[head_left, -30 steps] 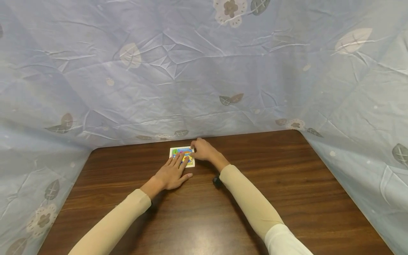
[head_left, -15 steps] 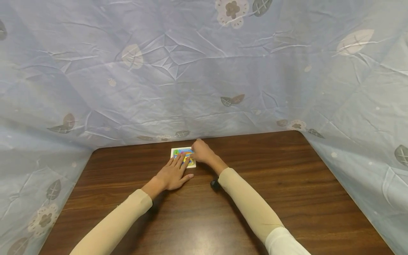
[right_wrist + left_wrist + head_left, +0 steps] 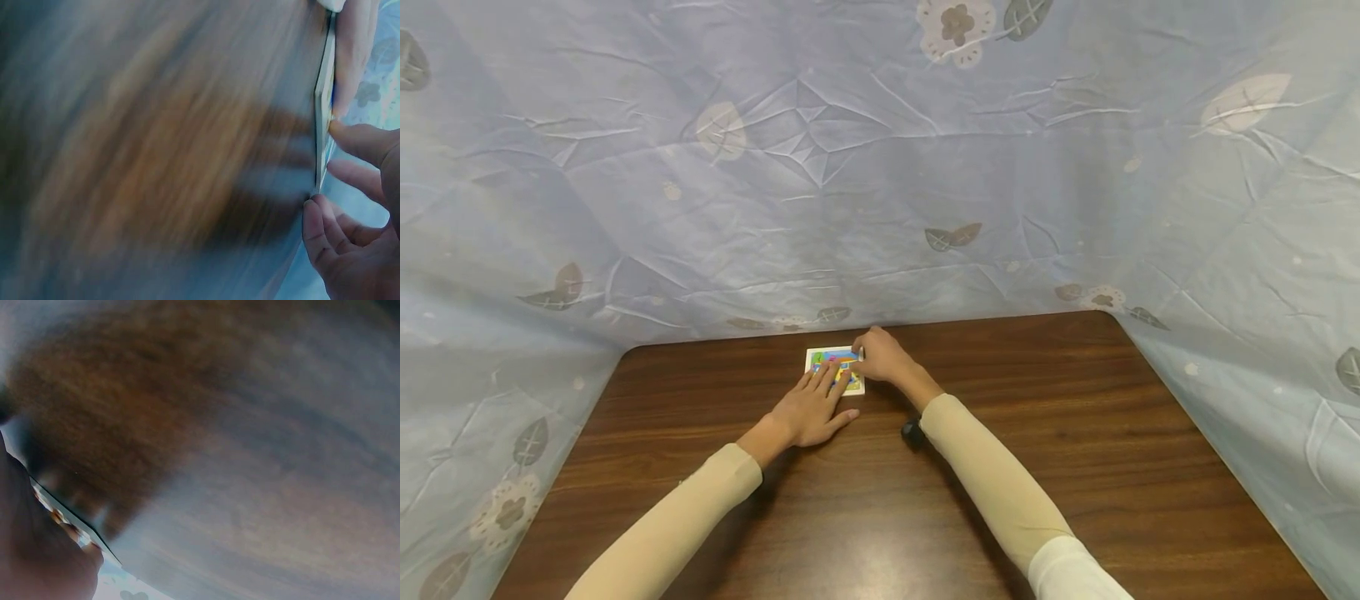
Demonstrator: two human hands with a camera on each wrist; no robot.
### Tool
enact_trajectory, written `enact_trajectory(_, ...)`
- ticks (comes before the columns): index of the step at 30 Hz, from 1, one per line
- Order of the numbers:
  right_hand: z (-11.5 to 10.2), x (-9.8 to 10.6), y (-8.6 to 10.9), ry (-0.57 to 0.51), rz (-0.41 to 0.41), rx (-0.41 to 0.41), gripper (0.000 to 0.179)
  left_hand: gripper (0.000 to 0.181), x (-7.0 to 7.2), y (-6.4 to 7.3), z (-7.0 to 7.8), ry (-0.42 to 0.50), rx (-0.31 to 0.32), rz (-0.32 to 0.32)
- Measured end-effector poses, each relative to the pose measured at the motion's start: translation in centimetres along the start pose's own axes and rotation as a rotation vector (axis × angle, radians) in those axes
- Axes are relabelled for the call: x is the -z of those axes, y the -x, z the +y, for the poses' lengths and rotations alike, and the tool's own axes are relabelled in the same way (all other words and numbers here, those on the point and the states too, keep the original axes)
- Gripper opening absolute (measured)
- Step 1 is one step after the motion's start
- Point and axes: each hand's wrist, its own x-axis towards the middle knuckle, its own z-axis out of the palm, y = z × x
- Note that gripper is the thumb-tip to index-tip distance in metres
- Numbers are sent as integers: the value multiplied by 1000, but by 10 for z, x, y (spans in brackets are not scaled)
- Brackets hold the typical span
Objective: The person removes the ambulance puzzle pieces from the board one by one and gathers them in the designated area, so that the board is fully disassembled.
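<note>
A small flat picture board (image 3: 815,360) with a white border and a bright, many-coloured picture lies near the table's far edge. My left hand (image 3: 808,412) rests flat on it, fingers spread, covering much of the picture. At its right edge, my right hand (image 3: 887,360) has curled fingers. The right wrist view shows the board's thin layered edge (image 3: 323,100); thumb and a finger of the right hand (image 3: 359,250) touch its face while other fingers bend down by the corner. Only a sliver of board (image 3: 81,528) appears beside the left hand (image 3: 44,550) in the left wrist view.
The brown wood-grain table (image 3: 1075,433) has rounded far corners. A pale blue-grey patterned cloth (image 3: 880,183) hangs behind and along both sides. A small black device (image 3: 912,433) sits by the right sleeve's cuff.
The right thumb and finger drew closer together at the board's right edge, then parted slightly. The left hand stays on the board, and the whole view has shifted a little.
</note>
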Motion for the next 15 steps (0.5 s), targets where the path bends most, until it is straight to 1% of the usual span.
enact_trajectory(4, 3, 3, 2, 7, -3, -2, 44, 85, 0, -1, 0, 0, -6, 1)
enact_trajectory(7, 3, 2, 2, -31, 24, -24, 44, 85, 1, -1, 0, 0, -5, 6)
enact_trajectory(10, -2, -1, 1, -112, 60, -60, 38, 85, 2, -1, 1, 5, -2, 3)
enact_trajectory(11, -4, -3, 1, -155, 78, -74, 34, 85, 2, 0, 1, 5, 0, -1)
enact_trajectory(13, -8, -6, 0, -213, 106, -105, 21, 85, 2, 0, 1, 8, 1, -10)
enact_trajectory(14, -11, -7, 0, -232, 122, -122, 18, 84, 2, 0, 1, 10, 1, -12)
enact_trajectory(15, -13, -8, 0, -245, 141, -135, 20, 84, 2, 0, 1, 12, -1, -12)
